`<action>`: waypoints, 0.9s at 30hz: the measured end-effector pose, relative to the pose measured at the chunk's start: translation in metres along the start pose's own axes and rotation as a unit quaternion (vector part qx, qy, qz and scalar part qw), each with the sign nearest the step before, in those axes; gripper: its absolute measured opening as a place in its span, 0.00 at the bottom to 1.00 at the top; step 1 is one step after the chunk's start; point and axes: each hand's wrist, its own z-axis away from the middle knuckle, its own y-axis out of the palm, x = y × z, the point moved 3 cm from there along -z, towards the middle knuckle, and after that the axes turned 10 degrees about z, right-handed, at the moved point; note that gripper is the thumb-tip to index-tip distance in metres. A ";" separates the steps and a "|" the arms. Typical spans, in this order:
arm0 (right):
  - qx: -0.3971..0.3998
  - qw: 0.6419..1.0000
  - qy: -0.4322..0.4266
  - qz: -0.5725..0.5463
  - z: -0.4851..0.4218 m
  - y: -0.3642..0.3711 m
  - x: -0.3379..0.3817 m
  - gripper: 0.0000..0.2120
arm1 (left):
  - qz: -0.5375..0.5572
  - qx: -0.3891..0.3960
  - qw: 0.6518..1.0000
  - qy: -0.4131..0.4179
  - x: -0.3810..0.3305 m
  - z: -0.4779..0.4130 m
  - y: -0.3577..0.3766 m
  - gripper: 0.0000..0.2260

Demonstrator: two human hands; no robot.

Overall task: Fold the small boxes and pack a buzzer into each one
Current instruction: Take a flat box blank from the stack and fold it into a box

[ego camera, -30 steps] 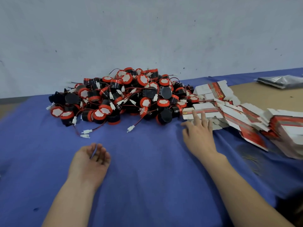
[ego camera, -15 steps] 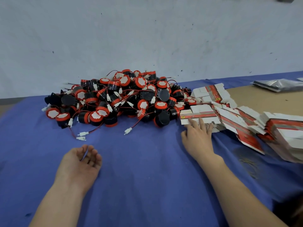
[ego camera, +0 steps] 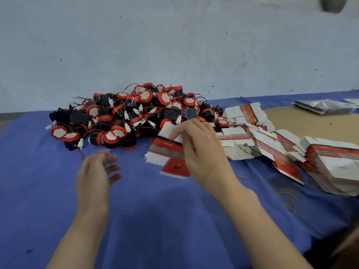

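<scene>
A heap of black and red buzzers (ego camera: pixel 132 115) with thin red wires lies at the back of the blue cloth (ego camera: pixel 155 220). Stacks of flat red and white boxes (ego camera: pixel 272 144) fan out to its right. My right hand (ego camera: pixel 202 152) pinches one flat box (ego camera: pixel 169 154) and holds it above the cloth in front of the heap. My left hand (ego camera: pixel 95 173) hovers to the left of that box, fingers loosely spread and holding nothing.
A bare brown cardboard sheet (ego camera: pixel 310 125) lies behind the box stacks at the right. A clear plastic bag with dark contents (ego camera: pixel 322 106) rests at the far right. A pale wall rises right behind the buzzer heap.
My right hand has lifted one flat box off the stack and brought it left, towards the middle. My left hand has risen off the cloth and opened towards the box.
</scene>
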 end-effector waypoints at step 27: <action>0.017 0.910 0.286 -0.299 0.043 0.034 0.001 0.31 | -0.068 0.222 0.969 0.081 0.008 0.072 0.038 0.19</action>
